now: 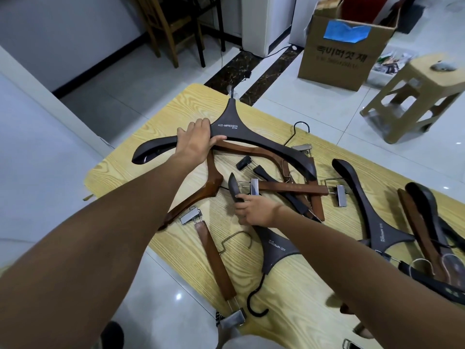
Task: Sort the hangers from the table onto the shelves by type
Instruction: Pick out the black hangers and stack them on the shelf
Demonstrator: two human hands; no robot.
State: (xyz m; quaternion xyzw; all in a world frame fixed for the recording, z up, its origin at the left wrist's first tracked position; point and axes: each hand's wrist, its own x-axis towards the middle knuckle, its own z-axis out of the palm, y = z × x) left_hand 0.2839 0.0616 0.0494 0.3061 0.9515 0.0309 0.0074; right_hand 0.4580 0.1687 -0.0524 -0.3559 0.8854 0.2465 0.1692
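so, left hand [195,141]: grips far dark hanger [226,127]
right hand [254,210]: grips near dark hanger [275,250]
risk: overlapping clip hanger [289,188] may snag, fall

I count two hands, the left hand [195,139] and the right hand [254,210], and one yellow table [161,127]. On the table are four dark wide coat hangers [251,134], spread from 12 o'clock round to 3 and 6 o'clock. There are also two brown wooden coat hangers [214,183], at 9 and 3 o'clock, and five clip hangers [214,258], three brown and two dark, from 7 o'clock to 4 o'clock. On the floor are one cardboard box [334,54] at 1 o'clock, one tan stool [425,74] at 2 o'clock and one wooden chair [176,27] at 11 o'clock.
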